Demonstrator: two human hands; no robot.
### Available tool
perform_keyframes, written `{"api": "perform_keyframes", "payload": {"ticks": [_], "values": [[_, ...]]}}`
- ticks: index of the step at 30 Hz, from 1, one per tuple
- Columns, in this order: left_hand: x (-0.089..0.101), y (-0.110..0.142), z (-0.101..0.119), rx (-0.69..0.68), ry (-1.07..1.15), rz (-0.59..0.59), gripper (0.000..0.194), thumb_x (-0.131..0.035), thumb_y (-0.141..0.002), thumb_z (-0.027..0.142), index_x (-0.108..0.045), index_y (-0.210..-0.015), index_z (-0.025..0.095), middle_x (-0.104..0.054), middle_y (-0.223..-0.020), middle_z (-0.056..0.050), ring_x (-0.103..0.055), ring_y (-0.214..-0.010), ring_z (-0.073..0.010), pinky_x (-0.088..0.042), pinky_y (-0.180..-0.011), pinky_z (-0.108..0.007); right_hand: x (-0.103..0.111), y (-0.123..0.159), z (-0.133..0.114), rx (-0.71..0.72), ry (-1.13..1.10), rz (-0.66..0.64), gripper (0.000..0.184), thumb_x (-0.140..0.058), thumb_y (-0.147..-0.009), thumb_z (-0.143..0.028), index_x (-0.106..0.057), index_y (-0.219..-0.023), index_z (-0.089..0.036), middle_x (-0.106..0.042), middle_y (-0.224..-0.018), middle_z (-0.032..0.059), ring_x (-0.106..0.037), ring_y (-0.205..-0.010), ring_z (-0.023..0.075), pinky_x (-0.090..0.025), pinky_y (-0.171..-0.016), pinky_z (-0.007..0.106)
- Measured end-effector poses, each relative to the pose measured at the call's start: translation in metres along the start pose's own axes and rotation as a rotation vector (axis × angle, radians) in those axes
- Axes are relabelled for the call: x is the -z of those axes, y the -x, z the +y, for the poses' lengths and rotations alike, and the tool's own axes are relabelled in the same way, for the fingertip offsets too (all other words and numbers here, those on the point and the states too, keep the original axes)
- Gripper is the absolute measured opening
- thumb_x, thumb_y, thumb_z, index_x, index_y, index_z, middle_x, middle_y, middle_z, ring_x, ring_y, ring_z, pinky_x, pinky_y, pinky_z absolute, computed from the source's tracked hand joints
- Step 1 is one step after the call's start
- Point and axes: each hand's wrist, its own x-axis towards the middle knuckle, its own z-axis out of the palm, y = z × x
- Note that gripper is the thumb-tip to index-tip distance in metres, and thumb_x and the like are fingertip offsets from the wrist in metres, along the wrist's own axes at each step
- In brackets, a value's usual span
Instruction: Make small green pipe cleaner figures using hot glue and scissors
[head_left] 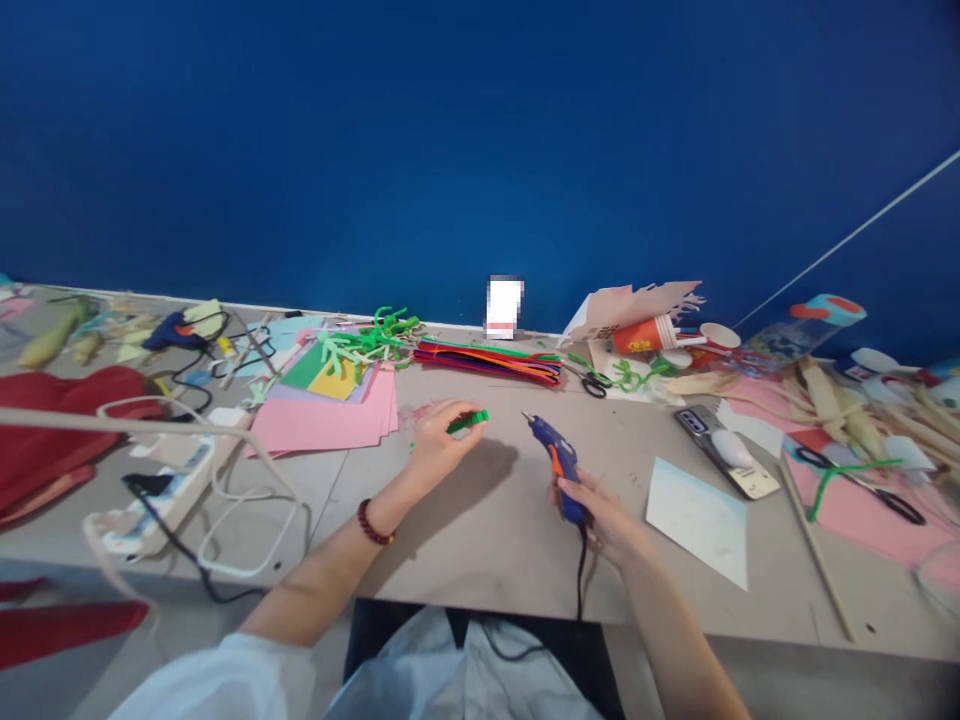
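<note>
I have the left hand (439, 447) pinching a short green piece (468, 422) above the wooden tabletop (495, 540), just beside the pink paper sheets (322, 425). The right hand (604, 520) is clenched round a blue hot glue gun (561, 465), its nozzle near the green piece and its black cord (580, 580) hanging down past the table edge.

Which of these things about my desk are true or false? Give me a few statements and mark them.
1. The right hand grips a blue glue gun. True.
2. The left hand holds scissors. False: it holds a short green stick.
3. A beaded bracelet circles the left wrist. True.
4. The multicoloured pipe cleaners lie on the pink paper. False: they lie on the desk beside it.
5. A black cord hangs from the glue gun. True.
</note>
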Motion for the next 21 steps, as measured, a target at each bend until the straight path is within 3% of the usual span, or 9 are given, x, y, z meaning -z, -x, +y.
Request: {"api": "perform_keyframes", "payload": {"ticks": [4, 7, 9, 12, 17, 21], "values": [[0.001, 0.0, 0.006, 0.016, 0.042, 0.006, 0.011, -0.062, -0.075, 0.018, -0.063, -0.086, 0.017, -0.064, -0.084, -0.004, -0.062, -0.073, -0.0116, -0.055, -0.07, -0.024, -0.011, 0.008, -0.012, 0.128, -0.147, 0.047, 0.033, -0.073, -0.062, -0.041, -0.051, -0.072, -0.018, -0.051, -0.062, -0.0038, -0.035, -0.038, 0.0034, -0.017, -0.028, 0.015], [0.001, 0.001, 0.009, -0.001, 0.04, 0.005, 0.01, -0.062, -0.074, 0.018, -0.063, -0.085, 0.017, -0.064, -0.082, -0.004, -0.062, -0.073, -0.0116, -0.055, -0.068, -0.024, -0.02, 0.008, -0.02, 0.287, -0.231, 0.021, 0.027, -0.071, -0.065, -0.035, -0.051, -0.071, -0.017, -0.048, -0.057, -0.0045, -0.041, -0.044, 0.0055, -0.029, -0.035, 0.016], [0.001, 0.001, 0.009, -0.026, 0.024, 0.006, 0.01, -0.063, -0.075, 0.019, -0.063, -0.085, 0.017, -0.064, -0.081, -0.004, -0.062, -0.073, -0.0118, -0.055, -0.067, -0.023, -0.028, 0.006, -0.022, 0.358, -0.282, -0.005, 0.027, -0.07, -0.067, -0.031, -0.054, -0.084, -0.018, -0.05, -0.058, -0.0043, -0.046, -0.048, 0.0075, -0.035, -0.04, 0.018], [0.001, 0.001, 0.008, -0.06, -0.008, 0.018, 0.01, -0.063, -0.075, 0.021, -0.064, -0.084, 0.018, -0.064, -0.08, -0.004, -0.062, -0.071, -0.0122, -0.054, -0.065, -0.023, -0.039, 0.004, -0.02, 0.397, -0.297, -0.062, 0.035, -0.066, -0.071, -0.03, -0.051, -0.101, -0.02, -0.055, -0.063, -0.0026, -0.05, -0.049, 0.0108, -0.034, -0.036, 0.019], [0.002, 0.0, 0.007, -0.122, -0.046, 0.022, 0.01, -0.063, -0.075, 0.022, -0.063, -0.084, 0.018, -0.065, -0.078, -0.004, -0.061, -0.071, -0.012, -0.053, -0.065, -0.023, -0.051, 0.003, -0.007, 0.498, -0.246, -0.028, 0.022, -0.062, -0.078, -0.035, -0.053, -0.09, -0.02, -0.048, -0.051, -0.0049, -0.044, -0.042, 0.01, -0.032, -0.03, 0.018], [0.004, 0.0, 0.009, -0.163, -0.083, 0.039, 0.01, -0.063, -0.075, 0.021, -0.063, -0.085, 0.017, -0.066, -0.078, -0.004, -0.061, -0.07, -0.0119, -0.052, -0.065, -0.023, -0.051, 0.001, 0.002, 0.473, -0.181, -0.012, 0.026, -0.06, -0.078, -0.041, -0.056, -0.089, -0.017, -0.047, -0.05, -0.0046, -0.045, -0.042, 0.0098, -0.037, -0.032, 0.02]]}}
